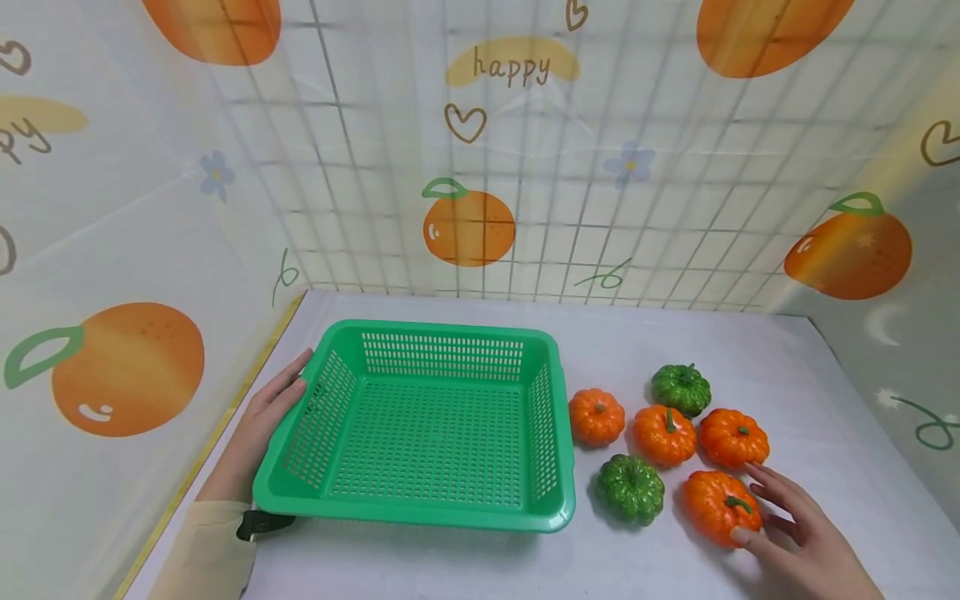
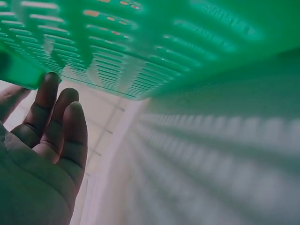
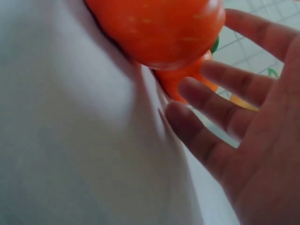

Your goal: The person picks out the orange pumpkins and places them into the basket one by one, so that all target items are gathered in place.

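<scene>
My left hand [image 1: 258, 425] rests along the left side of a green plastic basket [image 1: 416, 515], with its fingertips at the rim. In the left wrist view the fingers [image 2: 72, 136] extend, slightly bent, beside the slotted basket wall [image 2: 117, 56]. At the right, my right hand [image 1: 806, 533] spreads around the nearest orange toy pumpkin [image 1: 708, 504], its thumb at the near side and a finger by the far side. In the right wrist view that pumpkin [image 3: 159, 28] sits on the table while the fingers [image 3: 215, 110] stay parted, some standing off its surface.
Right of the basket sit more orange pumpkins [image 1: 597, 417], among them one [image 1: 660, 437] in the middle and one [image 1: 733, 439] farther right. Green pumpkins [image 1: 632, 492] [image 1: 678, 389] lie near and far. A printed curtain over a wire grid [image 1: 555, 225] closes off the back of the white table [image 1: 600, 333].
</scene>
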Motion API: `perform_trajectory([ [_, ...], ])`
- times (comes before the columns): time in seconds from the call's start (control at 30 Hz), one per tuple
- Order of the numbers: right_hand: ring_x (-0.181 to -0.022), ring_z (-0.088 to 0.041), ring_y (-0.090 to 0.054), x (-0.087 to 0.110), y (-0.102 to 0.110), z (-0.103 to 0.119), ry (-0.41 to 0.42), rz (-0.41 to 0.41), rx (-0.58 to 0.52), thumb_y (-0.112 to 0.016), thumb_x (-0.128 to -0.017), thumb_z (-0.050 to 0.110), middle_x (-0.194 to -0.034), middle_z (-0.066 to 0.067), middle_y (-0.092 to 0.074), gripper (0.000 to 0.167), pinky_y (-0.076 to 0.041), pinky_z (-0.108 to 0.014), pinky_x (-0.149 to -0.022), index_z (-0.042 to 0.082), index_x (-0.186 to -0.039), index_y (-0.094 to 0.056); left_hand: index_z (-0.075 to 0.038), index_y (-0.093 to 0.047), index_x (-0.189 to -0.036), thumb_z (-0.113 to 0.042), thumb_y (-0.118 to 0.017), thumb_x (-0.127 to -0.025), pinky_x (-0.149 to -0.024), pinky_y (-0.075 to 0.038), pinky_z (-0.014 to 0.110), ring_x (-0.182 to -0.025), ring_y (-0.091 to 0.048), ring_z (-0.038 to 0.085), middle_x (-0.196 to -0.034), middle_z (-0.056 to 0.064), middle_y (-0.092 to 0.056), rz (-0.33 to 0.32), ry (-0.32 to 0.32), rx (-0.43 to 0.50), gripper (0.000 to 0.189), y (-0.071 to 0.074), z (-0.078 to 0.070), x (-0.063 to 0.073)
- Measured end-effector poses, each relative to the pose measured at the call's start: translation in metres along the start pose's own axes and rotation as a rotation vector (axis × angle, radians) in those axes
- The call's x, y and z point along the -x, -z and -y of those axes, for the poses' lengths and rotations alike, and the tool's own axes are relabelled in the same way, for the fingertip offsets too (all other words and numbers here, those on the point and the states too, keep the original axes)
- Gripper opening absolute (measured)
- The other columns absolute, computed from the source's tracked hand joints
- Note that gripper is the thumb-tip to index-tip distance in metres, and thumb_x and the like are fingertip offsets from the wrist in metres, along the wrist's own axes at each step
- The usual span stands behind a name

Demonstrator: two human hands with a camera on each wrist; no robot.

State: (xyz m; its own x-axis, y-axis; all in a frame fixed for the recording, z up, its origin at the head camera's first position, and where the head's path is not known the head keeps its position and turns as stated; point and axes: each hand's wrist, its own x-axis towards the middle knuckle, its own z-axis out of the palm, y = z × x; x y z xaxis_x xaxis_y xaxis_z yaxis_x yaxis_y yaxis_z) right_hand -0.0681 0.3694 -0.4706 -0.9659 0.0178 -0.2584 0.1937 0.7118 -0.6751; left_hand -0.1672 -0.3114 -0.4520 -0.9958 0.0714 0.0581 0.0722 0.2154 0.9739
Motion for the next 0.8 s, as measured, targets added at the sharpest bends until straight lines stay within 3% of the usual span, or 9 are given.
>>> perform_trajectory([
  [0.13, -0.126, -0.052, -0.039, -0.0008, -0.0026, 0.0025, -0.016, 0.024, 0.003, -0.072, -0.084, 0.056, -0.154, -0.026, -0.022, 0.103, -0.052, -0.052, -0.088, 0.01, -0.159, -0.017, -0.032, -0.031, -0.156, -0.037, -0.041, -0.107, -0.094, -0.036, 0.013, -0.146, -0.018, 0.016, -0.162, -0.009, -0.022, 0.003, 0.01, 0.01, 0.05, 0.0, 0.0019, -0.0007],
  [0.23, -0.127, -0.051, -0.04, -0.0019, -0.005, 0.0024, -0.03, 0.036, -0.001, -0.073, -0.081, 0.058, -0.154, -0.024, -0.024, 0.106, -0.052, -0.05, -0.087, 0.015, -0.159, -0.017, -0.033, -0.031, -0.156, -0.039, -0.041, -0.107, -0.094, -0.037, 0.014, -0.146, -0.018, 0.016, -0.162, -0.01, -0.022, 0.001, 0.029, 0.028, 0.05, -0.0008, 0.0028, -0.0008],
  [0.37, -0.122, -0.044, -0.048, -0.0031, -0.0078, 0.0018, -0.028, 0.036, 0.033, -0.074, -0.08, 0.059, -0.151, -0.021, -0.033, 0.102, -0.055, -0.034, -0.082, 0.017, -0.158, -0.024, -0.035, -0.031, -0.156, -0.041, -0.042, -0.107, -0.095, -0.037, 0.015, -0.146, -0.018, 0.015, -0.161, -0.011, -0.024, -0.009, 0.047, 0.027, 0.051, -0.0016, 0.0028, -0.0007],
  [0.47, -0.119, -0.037, -0.052, -0.0026, -0.0094, 0.0027, -0.011, 0.024, 0.061, -0.075, -0.08, 0.058, -0.148, -0.02, -0.04, 0.098, -0.05, -0.022, -0.077, 0.016, -0.156, -0.029, -0.034, -0.032, -0.156, -0.041, -0.043, -0.106, -0.096, -0.035, 0.016, -0.146, -0.018, 0.014, -0.161, -0.012, -0.025, -0.017, 0.045, 0.015, 0.051, -0.0014, 0.0025, -0.0006],
  [0.57, -0.118, -0.036, -0.052, -0.0019, -0.0102, 0.0039, -0.005, 0.015, 0.069, -0.076, -0.079, 0.058, -0.146, -0.021, -0.042, 0.098, -0.049, -0.019, -0.076, 0.014, -0.155, -0.032, -0.033, -0.031, -0.156, -0.04, -0.043, -0.106, -0.095, -0.035, 0.014, -0.147, -0.017, 0.014, -0.161, -0.011, -0.024, -0.016, 0.037, 0.013, 0.051, -0.001, 0.0021, -0.0005],
  [0.67, -0.119, -0.037, -0.053, -0.0017, -0.01, 0.0035, 0.003, 0.004, 0.074, -0.076, -0.079, 0.059, -0.146, -0.022, -0.044, 0.098, -0.051, -0.02, -0.077, 0.013, -0.154, -0.033, -0.033, -0.033, -0.155, -0.039, -0.043, -0.107, -0.094, -0.035, 0.011, -0.147, -0.018, 0.014, -0.161, -0.01, -0.025, -0.02, 0.024, 0.013, 0.05, -0.0008, 0.0019, -0.0008],
  [0.8, -0.121, -0.042, -0.05, -0.0002, -0.0074, 0.0015, -0.01, -0.015, 0.054, -0.075, -0.079, 0.06, -0.148, -0.023, -0.04, 0.1, -0.055, -0.034, -0.082, 0.011, -0.155, -0.032, -0.031, -0.033, -0.155, -0.038, -0.043, -0.107, -0.096, -0.034, 0.012, -0.147, -0.017, 0.014, -0.161, -0.01, -0.025, -0.02, 0.012, 0.014, 0.05, -0.0016, 0.0017, -0.0014],
])
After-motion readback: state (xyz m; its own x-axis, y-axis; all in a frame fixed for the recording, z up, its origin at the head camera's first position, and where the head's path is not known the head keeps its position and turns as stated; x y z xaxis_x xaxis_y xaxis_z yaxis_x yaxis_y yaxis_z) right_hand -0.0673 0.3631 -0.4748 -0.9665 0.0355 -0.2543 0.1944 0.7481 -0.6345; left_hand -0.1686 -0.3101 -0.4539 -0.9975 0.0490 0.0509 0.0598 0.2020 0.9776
